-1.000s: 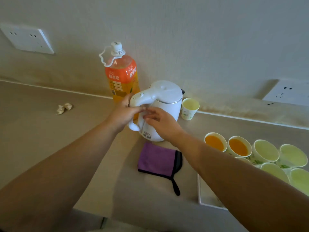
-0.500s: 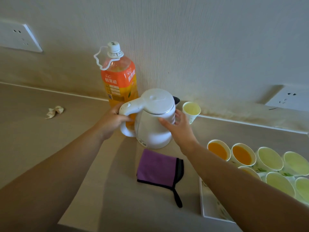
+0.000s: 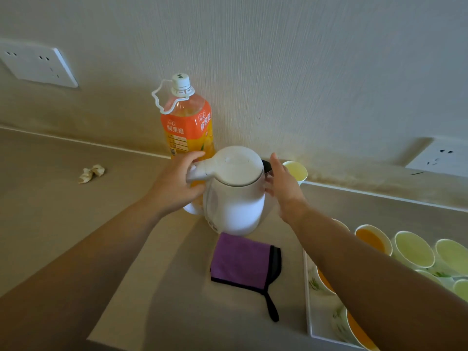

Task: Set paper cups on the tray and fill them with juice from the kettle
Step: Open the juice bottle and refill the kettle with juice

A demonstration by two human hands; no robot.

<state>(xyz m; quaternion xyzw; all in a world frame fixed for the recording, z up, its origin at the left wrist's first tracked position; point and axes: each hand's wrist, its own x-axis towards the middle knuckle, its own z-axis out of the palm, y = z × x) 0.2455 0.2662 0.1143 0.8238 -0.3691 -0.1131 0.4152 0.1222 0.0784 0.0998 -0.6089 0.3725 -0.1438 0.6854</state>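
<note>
A white kettle (image 3: 234, 196) with its lid down stands upright on the counter near the wall. My left hand (image 3: 177, 184) grips its handle from the left. My right hand (image 3: 282, 184) lies flat against the kettle's right side, fingers straight, by the dark spout. One empty paper cup (image 3: 296, 171) stands behind that hand at the wall. A white tray (image 3: 310, 295) at the lower right carries several paper cups; some hold orange juice (image 3: 371, 240), others (image 3: 414, 249) look empty. My right forearm covers part of the tray.
An orange juice bottle (image 3: 187, 122) with a white cap stands behind the kettle. A purple cloth (image 3: 244, 262) with black trim lies in front of it. A crumpled scrap (image 3: 91, 173) lies on the counter at left. Wall sockets (image 3: 38, 64) sit left and right.
My right hand slid from the kettle's handle side around its front to its right side by the spout. The left hand stays on the handle. The view shifted closer.
</note>
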